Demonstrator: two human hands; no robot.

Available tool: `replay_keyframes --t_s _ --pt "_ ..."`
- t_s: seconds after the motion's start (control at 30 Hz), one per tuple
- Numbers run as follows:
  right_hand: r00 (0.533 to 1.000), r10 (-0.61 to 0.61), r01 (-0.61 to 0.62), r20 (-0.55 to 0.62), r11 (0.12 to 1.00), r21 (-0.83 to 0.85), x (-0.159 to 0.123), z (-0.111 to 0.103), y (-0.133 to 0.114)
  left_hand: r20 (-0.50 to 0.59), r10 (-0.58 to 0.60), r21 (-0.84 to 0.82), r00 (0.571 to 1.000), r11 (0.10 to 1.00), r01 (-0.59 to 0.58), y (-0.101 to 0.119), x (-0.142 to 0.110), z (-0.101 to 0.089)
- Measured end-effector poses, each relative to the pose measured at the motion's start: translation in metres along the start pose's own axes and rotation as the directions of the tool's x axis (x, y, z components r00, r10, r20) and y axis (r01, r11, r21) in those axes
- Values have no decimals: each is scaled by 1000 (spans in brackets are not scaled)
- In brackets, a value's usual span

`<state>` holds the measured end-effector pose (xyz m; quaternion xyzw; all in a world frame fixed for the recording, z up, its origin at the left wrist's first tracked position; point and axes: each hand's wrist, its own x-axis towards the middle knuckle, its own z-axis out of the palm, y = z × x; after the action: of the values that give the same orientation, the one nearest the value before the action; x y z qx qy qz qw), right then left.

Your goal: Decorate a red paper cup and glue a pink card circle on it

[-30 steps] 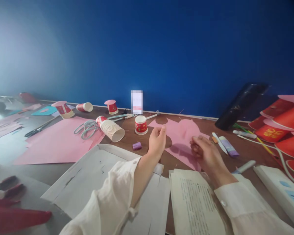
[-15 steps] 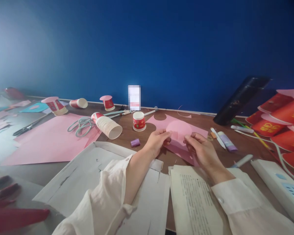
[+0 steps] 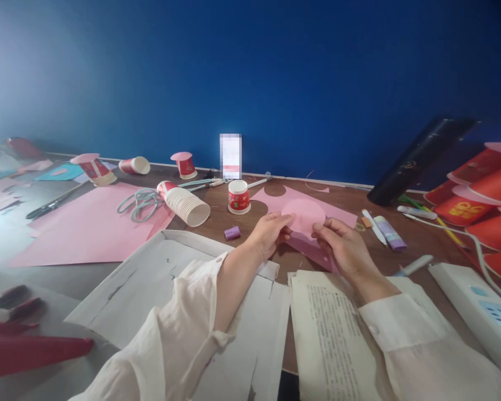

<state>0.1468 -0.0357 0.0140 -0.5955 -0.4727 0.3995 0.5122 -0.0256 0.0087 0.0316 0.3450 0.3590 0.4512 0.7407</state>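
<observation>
A pink disc [image 3: 304,214], pinched in the fingers of the left hand [image 3: 271,234] and right hand [image 3: 343,244], is over the pink sheet [image 3: 307,245] (notched with round cutouts). Left of that sheet stands a red cup [image 3: 239,199]; right, a glue stick [image 3: 390,234].

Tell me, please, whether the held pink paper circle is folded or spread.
Spread: the pink paper circle shows a broad round face between the left hand and right hand, no fold visible.

Paper disc [image 3: 304,215] left of glue stick [image 3: 391,234]
</observation>
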Motion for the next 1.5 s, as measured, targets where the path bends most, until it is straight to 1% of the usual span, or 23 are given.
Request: replay_keyframes --t_s 0.13,0.3,0.43,0.57,0.7,0.77,0.9,1.1,1.33,1.5 --pt "999 -33 34 8 997 -65 0 -2 -1 -7 -21 55 1000 998 21 3 1 -2" --pt "999 -52 52 -1 998 43 0 -1 -2 20 -15 136 1000 991 12 3 3 -5" --pt "999 -45 46 -14 997 65 0 0 -1 22 1 183 1000 983 -5 1 4 -6" --pt "1000 -17 18 -15 996 90 1 0 0 26 25 214 999 976 -30 0 5 -7" --pt "998 56 -58 17 973 225 0 1 -4 36 46 259 998 964 -54 -4 8 -9" --pt "996 79 -84 30 964 251 1 1 -4 41 54 276 998 959 -63 -5 9 -9" --pt "998 62 -62 3 980 189 3 1 -1 42 59 275 997 959 -68 -5 9 -10" --pt "999 -37 37 -32 999 3 4 0 5 46 47 265 998 962 -57 -4 8 -8" --pt "997 -64 59 -39 993 -105 5 -1 9 38 27 281 999 959 -37 -3 5 -7" --pt "996 -64 55 -60 988 -148 6 -2 9 23 17 307 1000 952 -24 -3 5 -8"
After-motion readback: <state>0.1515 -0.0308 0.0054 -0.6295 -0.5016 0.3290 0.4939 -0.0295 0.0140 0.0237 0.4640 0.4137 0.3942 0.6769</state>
